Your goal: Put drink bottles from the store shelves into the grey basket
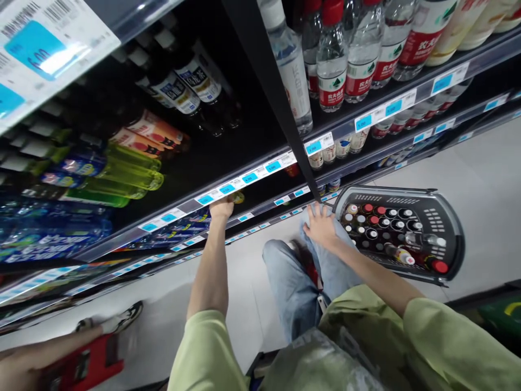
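My left hand (pixel 222 208) reaches under the edge of a drinks shelf (pixel 228 187) lined with blue price tags, closed round a bottle with a yellow cap (pixel 238 197). My right hand (pixel 321 225) rests flat, fingers apart, on my knee in light blue jeans (pixel 293 277). Just right of that hand stands a dark shopping basket (pixel 451 222) filled with upright bottles showing red, white and black caps.
Shelves of bottled drinks run across the top: green and blue bottles (pixel 118 174) at left, water bottles with red labels (pixel 358 65) at right. A black upright post (pixel 277 103) divides them. Another person's shoe (pixel 122 317) and a red basket (pixel 85 364) sit at lower left on the pale floor.
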`<state>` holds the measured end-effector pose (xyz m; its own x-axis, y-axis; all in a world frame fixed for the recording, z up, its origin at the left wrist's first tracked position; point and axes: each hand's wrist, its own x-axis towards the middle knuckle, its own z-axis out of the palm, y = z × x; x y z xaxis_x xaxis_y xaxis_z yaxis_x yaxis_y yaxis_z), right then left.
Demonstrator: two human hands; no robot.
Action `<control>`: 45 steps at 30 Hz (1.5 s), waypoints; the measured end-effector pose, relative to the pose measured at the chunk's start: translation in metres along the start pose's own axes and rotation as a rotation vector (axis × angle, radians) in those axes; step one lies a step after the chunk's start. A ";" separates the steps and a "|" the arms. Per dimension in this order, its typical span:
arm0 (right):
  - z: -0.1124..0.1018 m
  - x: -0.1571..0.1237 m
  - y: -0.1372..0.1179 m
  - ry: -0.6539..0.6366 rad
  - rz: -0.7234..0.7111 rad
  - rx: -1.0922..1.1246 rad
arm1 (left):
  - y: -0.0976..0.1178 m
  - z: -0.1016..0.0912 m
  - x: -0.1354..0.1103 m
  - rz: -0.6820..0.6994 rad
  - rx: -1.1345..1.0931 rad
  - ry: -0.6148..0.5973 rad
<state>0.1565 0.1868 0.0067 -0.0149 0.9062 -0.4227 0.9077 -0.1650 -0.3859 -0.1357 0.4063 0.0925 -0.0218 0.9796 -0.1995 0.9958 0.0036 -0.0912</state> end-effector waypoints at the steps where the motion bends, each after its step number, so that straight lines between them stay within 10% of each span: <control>1: -0.001 0.000 0.000 -0.001 0.002 0.002 | 0.002 0.003 -0.006 -0.012 0.015 -0.001; 9: 0.003 -0.003 0.001 0.037 -0.009 0.013 | 0.033 0.020 -0.069 0.054 0.123 -0.010; 20: 0.012 -0.005 0.004 0.127 -0.018 0.028 | 0.039 0.000 -0.118 0.116 -0.202 0.292; 27: 0.030 -0.026 -0.005 0.162 -0.504 0.179 | 0.074 -0.002 -0.210 0.194 -0.453 0.355; 32: 0.056 -0.044 -0.015 -0.091 -0.557 0.463 | 0.093 0.031 -0.276 0.140 -0.702 0.333; 38: 0.064 -0.044 -0.014 -0.303 -0.566 0.463 | 0.092 0.102 -0.320 -0.302 -1.257 0.357; 45: 0.062 -0.042 -0.020 -0.288 -0.619 0.570 | 0.107 0.160 -0.339 -0.407 -1.709 -0.029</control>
<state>0.1134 0.1275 -0.0185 -0.6081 0.7769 -0.1631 0.3564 0.0836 -0.9306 -0.0362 0.0429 -0.0057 -0.2536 0.8593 -0.4441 -0.1054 0.4319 0.8958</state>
